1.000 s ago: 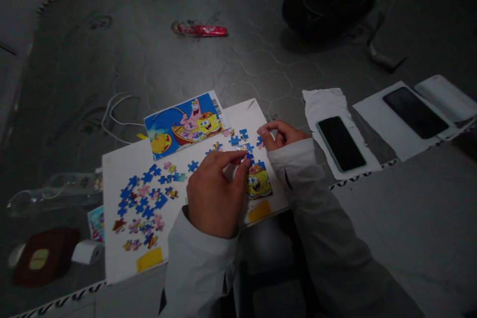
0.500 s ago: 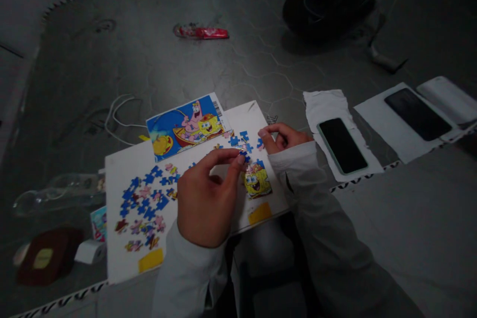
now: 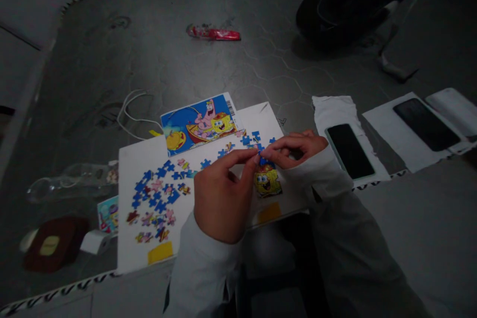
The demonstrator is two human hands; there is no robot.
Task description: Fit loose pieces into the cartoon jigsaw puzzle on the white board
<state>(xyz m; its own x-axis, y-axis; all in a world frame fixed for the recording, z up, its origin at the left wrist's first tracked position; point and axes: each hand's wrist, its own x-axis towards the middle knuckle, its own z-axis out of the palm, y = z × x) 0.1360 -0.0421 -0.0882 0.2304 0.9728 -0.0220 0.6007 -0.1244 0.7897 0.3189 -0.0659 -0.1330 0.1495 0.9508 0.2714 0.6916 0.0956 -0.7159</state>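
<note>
The grey patterned surface (image 3: 268,64) spreads out under everything. On it, close in front of me, lies my white board (image 3: 257,113), its long axis running left to right, with the right end angled a little away from me. The picture sheet (image 3: 203,121) overlaps the board's far edge, slanted much the same way, its figures upright to my eye and its barcode end to the right.

My left hand (image 3: 223,198) reaches over the middle of the board, thumb and forefinger closed in a pinch. My right hand (image 3: 298,149) comes in from the right, fingers bent and tips meeting the left ones; I cannot tell whether they grip or only steady.

The phone (image 3: 350,151) lies just right of my right wrist. Below my fingertips, near the board's right end, sits the joined block (image 3: 267,184), its yellow face upright to me, mouth toward me, long axis running away from me. Loose pieces (image 3: 161,205) lie mostly on the board's left half, pointing every which way. Smallest is the blue piece (image 3: 260,150) in my left pinch, just beyond the block, too covered to show its long axis.
</note>
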